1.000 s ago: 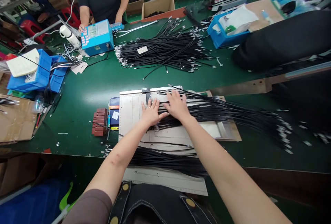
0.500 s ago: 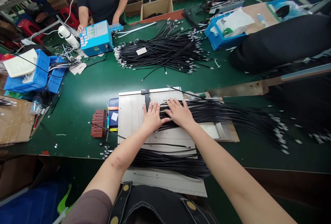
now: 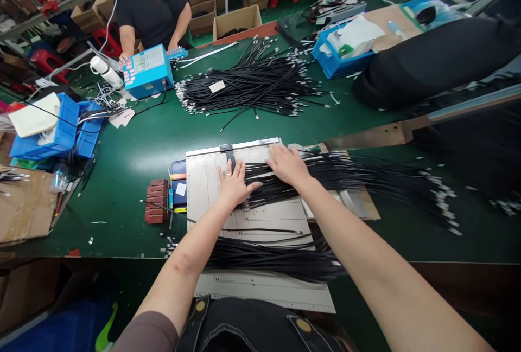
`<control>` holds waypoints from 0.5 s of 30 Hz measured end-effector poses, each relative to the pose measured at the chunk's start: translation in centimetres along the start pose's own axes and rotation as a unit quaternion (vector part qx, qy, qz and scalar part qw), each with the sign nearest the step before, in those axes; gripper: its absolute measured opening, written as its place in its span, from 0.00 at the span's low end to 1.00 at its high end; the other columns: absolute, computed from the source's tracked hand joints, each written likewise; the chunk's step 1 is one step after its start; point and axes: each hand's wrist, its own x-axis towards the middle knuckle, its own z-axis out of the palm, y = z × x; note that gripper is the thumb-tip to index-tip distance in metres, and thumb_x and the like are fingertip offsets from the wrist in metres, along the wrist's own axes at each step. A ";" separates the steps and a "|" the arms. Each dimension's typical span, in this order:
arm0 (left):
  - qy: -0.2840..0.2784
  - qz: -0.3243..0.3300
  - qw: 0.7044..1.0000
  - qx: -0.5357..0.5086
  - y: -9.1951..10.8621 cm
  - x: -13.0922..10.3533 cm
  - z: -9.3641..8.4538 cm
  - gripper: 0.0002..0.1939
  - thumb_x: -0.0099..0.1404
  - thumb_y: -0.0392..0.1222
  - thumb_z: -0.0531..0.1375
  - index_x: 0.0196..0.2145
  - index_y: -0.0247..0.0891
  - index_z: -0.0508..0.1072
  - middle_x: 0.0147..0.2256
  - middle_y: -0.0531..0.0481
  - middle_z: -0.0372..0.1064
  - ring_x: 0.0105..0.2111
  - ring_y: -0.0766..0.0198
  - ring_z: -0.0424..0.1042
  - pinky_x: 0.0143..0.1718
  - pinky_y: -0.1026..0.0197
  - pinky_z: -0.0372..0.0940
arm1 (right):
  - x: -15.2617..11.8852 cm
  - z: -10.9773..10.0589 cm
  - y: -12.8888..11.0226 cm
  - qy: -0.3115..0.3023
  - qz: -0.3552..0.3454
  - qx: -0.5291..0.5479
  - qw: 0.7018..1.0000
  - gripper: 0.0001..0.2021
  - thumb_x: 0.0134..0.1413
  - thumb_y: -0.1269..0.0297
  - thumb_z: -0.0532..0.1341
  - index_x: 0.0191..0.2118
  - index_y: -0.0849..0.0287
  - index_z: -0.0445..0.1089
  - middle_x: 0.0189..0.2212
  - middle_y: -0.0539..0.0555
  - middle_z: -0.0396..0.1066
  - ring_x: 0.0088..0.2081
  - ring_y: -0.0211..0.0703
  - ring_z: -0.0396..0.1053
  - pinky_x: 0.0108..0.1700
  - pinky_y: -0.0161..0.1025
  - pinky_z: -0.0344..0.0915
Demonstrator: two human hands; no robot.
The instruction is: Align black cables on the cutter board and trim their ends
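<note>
- At the left of the counter (image 3: 142, 140), the blue bin (image 3: 67, 136) is topped by a notepad (image 3: 36, 115); white pieces are held below it.
- The left hand (image 3: 234, 185) is pressed at the left end of the middle cables (image 3: 325, 176), its grip spread wide, closed round nothing.
- Beyond the counter, dark items, perhaps parts, are held in an open cardboard box (image 3: 240, 18).
- Near it, a far heap of cables (image 3: 244, 83) is left crisscrossed, topped by a white label (image 3: 217, 87).
- The near bundle (image 3: 260, 260) is laid roughly parallel across the ruled board (image 3: 211, 170).
- The right hand (image 3: 288, 166) is laid over the middle cables, its grip flattened and open, nothing clasped.
- White sheeting and a green roll are held in the right-hand bin (image 3: 345, 65).
- Middle cables are bunched leftward; their right ends are left fanned, so evening-out seems partial.
</note>
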 end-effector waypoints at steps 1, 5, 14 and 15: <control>0.003 -0.003 1.000 -0.002 0.0 -0.2 0.1 0.43 0.69 0.71 0.38 0.72 0.44 0.49 0.73 0.51 0.40 0.73 0.45 0.35 0.69 0.30 0.29 | -0.8 0.3 -0.3 -0.007 -0.027 0.002 1.000 0.28 0.68 0.54 0.44 0.65 0.63 0.62 0.65 0.64 0.61 0.65 0.58 0.57 0.65 0.61 0.52; -0.009 -0.022 1.000 -0.017 -0.3 -0.3 0.0 0.39 0.72 0.65 0.36 0.73 0.42 0.46 0.73 0.49 0.38 0.73 0.46 0.36 0.68 0.29 0.36 | -2.8 1.8 -4.9 -0.017 -0.099 0.020 0.995 0.28 0.68 0.57 0.45 0.66 0.62 0.61 0.66 0.62 0.61 0.67 0.56 0.54 0.67 0.59 0.50; 0.006 -0.017 0.999 0.032 0.6 0.3 -0.9 0.46 0.68 0.72 0.36 0.72 0.40 0.49 0.72 0.48 0.44 0.73 0.43 0.34 0.68 0.29 0.29 | -3.2 -0.6 0.6 0.024 0.070 -0.015 0.997 0.29 0.68 0.54 0.44 0.66 0.66 0.61 0.66 0.68 0.58 0.66 0.62 0.54 0.65 0.66 0.49; 0.010 -0.018 0.999 0.040 0.9 0.0 -1.0 0.47 0.67 0.73 0.36 0.72 0.40 0.50 0.72 0.46 0.44 0.73 0.42 0.34 0.68 0.29 0.29 | -4.3 -1.0 2.0 0.023 0.086 -0.028 0.996 0.29 0.69 0.53 0.44 0.65 0.66 0.62 0.66 0.68 0.58 0.66 0.63 0.54 0.65 0.67 0.48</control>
